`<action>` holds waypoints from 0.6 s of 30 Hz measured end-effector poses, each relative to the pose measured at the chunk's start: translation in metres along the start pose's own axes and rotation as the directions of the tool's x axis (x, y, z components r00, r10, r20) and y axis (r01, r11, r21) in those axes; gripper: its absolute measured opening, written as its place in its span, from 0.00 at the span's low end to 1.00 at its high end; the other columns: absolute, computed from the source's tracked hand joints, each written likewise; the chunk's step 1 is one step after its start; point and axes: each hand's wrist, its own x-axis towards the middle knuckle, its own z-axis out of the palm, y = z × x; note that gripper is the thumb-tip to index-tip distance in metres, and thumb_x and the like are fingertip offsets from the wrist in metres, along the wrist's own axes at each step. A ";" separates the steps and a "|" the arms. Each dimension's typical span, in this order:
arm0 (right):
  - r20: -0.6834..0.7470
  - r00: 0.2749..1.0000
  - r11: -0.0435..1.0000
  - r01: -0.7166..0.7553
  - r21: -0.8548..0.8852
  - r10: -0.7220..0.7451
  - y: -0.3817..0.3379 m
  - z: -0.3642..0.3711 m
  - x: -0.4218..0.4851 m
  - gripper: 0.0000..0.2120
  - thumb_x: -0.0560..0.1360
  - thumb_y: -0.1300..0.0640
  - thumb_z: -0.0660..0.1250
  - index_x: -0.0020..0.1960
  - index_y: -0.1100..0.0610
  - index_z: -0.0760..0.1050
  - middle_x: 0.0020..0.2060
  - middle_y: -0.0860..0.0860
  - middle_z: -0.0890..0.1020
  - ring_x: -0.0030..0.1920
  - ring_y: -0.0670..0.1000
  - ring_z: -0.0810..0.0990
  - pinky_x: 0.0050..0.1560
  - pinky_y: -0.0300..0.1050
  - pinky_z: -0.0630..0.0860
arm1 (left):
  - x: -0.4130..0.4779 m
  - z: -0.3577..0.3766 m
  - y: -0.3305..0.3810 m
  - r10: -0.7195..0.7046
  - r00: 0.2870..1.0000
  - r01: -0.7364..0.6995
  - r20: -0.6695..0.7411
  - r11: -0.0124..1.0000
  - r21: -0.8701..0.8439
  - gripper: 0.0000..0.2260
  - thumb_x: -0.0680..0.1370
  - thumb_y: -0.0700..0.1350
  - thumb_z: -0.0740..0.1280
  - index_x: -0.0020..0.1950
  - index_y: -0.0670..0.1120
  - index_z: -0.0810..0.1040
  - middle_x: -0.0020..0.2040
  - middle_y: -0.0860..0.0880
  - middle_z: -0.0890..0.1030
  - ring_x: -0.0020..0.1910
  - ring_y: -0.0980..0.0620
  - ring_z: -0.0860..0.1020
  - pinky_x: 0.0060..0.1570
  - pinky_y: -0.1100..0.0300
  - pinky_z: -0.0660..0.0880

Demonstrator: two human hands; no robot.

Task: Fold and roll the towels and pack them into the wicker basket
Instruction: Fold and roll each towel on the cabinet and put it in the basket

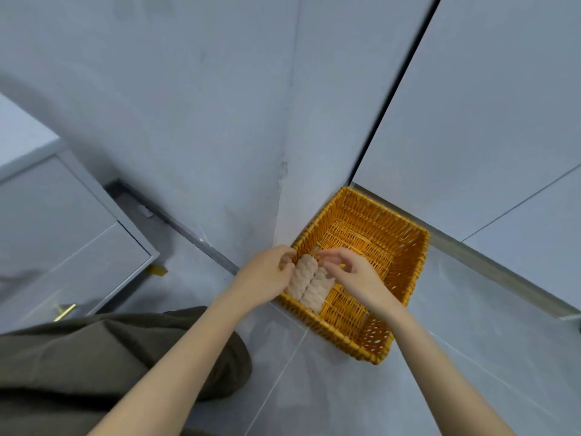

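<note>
Towels: two rolls of pale pink, nubbly pile, each a short cylinder, lying side by side and touching along their length on the bottom of the basket, in its left corner. Basket: one, rectangular, woven of orange-yellow wicker with a braided rim and open-weave sides; it stands on the floor in a corner where two walls meet. Left hand: at the basket's left rim, fingers curled against the outer roll; whether they grip it cannot be told. Right hand: over the basket's interior, fingers loosely bent and spread, fingertips at the inner roll's far end, clasping nothing. Both forearms are bare. Floor: smooth grey tiles with thin pale joints. At left, one grey cabinet with flat doors and one brass handle; below it, olive cloth of a trouser leg.
</note>
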 end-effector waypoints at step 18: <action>0.281 0.759 0.805 0.581 0.117 -0.588 -0.288 0.041 -0.064 0.13 0.79 0.61 0.64 0.58 0.46 0.77 0.49 0.46 0.83 0.48 0.47 0.82 0.54 0.43 0.78 | -0.203 -0.215 -0.005 0.002 0.762 -0.136 -0.648 0.978 -0.156 0.11 0.79 0.42 0.63 0.60 0.52 0.76 0.55 0.52 0.80 0.51 0.56 0.79 0.51 0.66 0.73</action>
